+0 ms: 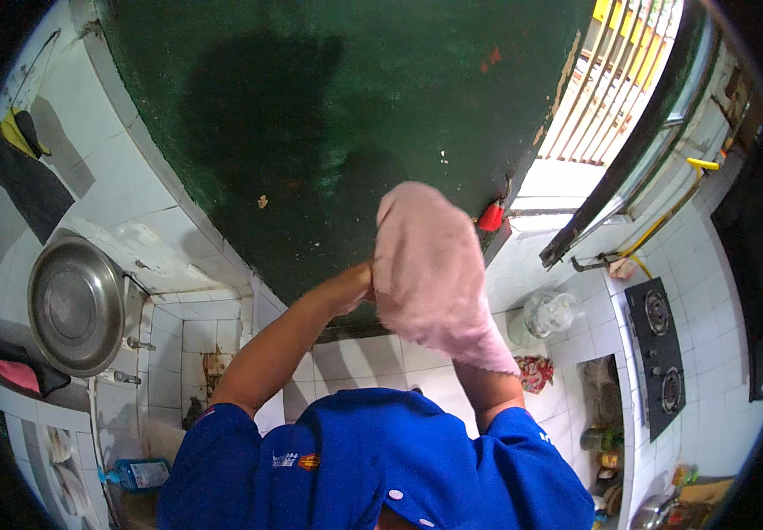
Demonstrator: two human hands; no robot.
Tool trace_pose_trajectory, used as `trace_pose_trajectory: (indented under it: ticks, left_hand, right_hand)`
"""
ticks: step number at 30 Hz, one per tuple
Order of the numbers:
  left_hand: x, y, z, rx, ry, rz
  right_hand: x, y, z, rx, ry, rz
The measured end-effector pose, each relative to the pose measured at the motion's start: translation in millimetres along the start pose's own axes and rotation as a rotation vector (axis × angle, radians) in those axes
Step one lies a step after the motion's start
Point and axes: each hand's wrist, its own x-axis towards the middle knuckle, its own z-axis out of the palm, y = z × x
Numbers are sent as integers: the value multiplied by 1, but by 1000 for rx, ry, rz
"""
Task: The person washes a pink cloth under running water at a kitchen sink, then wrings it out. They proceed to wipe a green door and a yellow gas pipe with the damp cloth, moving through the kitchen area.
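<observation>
A pink cloth point(431, 265) hangs in front of me, raised against a dark green door or panel point(275, 132). My left hand point(358, 291) is at the cloth's left edge, mostly hidden behind it; its fingers do not show clearly. The cloth covers my right hand fully, and the right forearm comes out below its lower right corner. A red object point(491, 216) hangs at the panel's right edge, close to the cloth.
At left, a metal basin point(76, 307) leans on the tiled wall near taps point(139, 343), with a blue bottle point(143, 475) below. At right are a barred window point(610, 86), a bin with a plastic bag point(550, 315), a patterned cloth point(535, 373) on the floor and a gas hob point(656, 358).
</observation>
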Motion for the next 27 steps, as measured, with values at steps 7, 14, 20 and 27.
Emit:
trace_pose_trajectory:
  ticks: [7, 14, 20, 27]
  left_hand:
    - [-35, 56, -34, 805, -121, 167]
    - [7, 42, 3, -61, -18, 241]
    - [14, 27, 12, 343, 539, 436]
    - [30, 21, 73, -481, 216, 87]
  right_hand:
    - [30, 10, 8, 104, 302, 37]
    - [21, 41, 18, 271, 22, 96]
    - [5, 67, 15, 477, -96, 161]
    - [6, 96, 26, 657, -59, 270]
